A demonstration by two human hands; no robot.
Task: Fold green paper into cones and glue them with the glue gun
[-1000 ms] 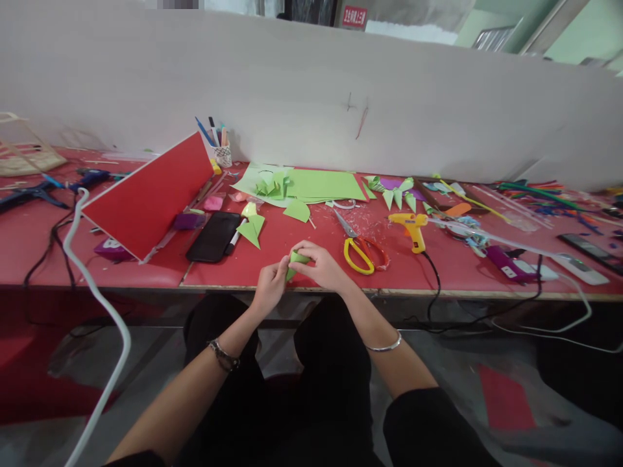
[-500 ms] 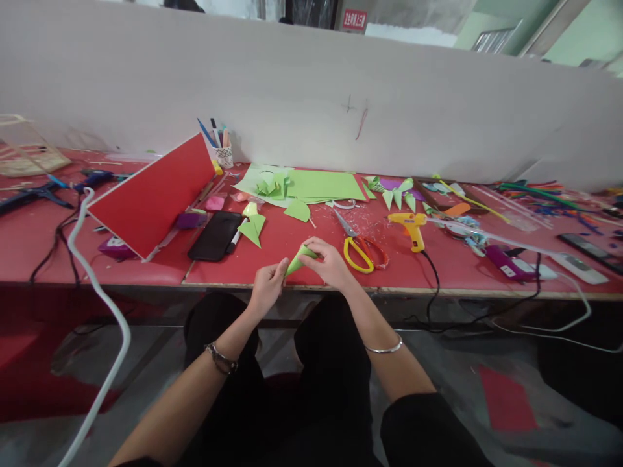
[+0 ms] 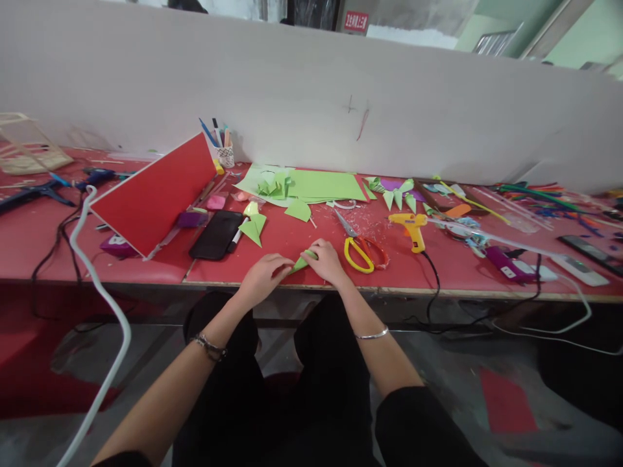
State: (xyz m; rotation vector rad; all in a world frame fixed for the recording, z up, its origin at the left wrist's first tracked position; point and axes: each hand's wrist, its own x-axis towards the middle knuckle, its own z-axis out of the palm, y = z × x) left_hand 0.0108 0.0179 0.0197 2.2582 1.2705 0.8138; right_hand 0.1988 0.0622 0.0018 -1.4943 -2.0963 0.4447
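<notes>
Right hand (image 3: pixel 326 261) clamped on the wider end of a green paper cone (image 3: pixel 300 263), left hand (image 3: pixel 265 277) close by at its narrow tip, pinch unclear, just left of the scissors (image 3: pixel 357 239). Rolling or shaping appears under way; the next move seems to call for a light, steady hold. Beneath the scissors, a red table (image 3: pixel 219 272); right, a glue gun (image 3: pixel 411 227); behind, green sheets (image 3: pixel 335 183) and a pale partition (image 3: pixel 292 97).
</notes>
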